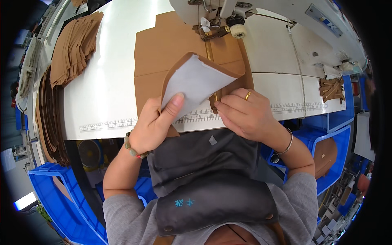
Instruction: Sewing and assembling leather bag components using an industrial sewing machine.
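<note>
A tan panel (pixel 145 49) lies on the white table with a brass zipper (pixel 209 50) running from beneath the sewing machine's presser foot (pixel 206 33) toward me. Its upper flap (pixel 188 81) is lifted and curled back, showing a white lining. My left hand (pixel 149 126) grips that flap, thumb on the white side and fingers behind the tan edge. My right hand (pixel 245 112) has its fingers pinched at the zipper's near end, just right of the flap and above the ruler strip (pixel 286 107) along the table's front edge.
The machine body (pixel 318 24) overhangs the right. Tan pieces (pixel 73 49) are stacked left, with darker layers (pixel 53 122) hanging over the edge. Small zipper pieces (pixel 330 90) lie right. Blue bins (pixel 65 204) stand low left and right, the right one holding brown pieces (pixel 324 151). A dark apron covers my lap.
</note>
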`<action>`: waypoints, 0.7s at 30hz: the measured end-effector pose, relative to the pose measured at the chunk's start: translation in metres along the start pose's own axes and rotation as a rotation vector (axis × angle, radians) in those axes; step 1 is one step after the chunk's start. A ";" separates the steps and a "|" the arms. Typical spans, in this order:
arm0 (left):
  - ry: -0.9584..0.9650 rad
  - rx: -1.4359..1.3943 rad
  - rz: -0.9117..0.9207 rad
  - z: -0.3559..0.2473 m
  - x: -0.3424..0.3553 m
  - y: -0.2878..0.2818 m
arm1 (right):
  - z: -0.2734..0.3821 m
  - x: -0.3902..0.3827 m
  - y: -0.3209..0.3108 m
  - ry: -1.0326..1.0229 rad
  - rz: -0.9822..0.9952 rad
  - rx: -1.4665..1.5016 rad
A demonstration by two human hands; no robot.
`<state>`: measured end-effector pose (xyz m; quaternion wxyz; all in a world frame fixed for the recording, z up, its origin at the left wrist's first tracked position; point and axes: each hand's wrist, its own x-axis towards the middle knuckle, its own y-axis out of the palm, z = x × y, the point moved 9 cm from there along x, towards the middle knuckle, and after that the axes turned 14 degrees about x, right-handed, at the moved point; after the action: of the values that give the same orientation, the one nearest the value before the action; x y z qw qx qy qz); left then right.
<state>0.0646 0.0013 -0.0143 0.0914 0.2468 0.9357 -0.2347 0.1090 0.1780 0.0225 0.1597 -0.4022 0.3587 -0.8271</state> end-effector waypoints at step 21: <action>-0.135 0.054 -0.010 0.003 -0.006 0.008 | 0.018 -0.019 0.005 -0.094 -0.006 -0.068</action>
<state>0.0743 0.0036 -0.0183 0.1464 0.2284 0.9219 -0.2765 0.1351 0.1765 0.0155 0.1599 -0.4470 0.3777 -0.7950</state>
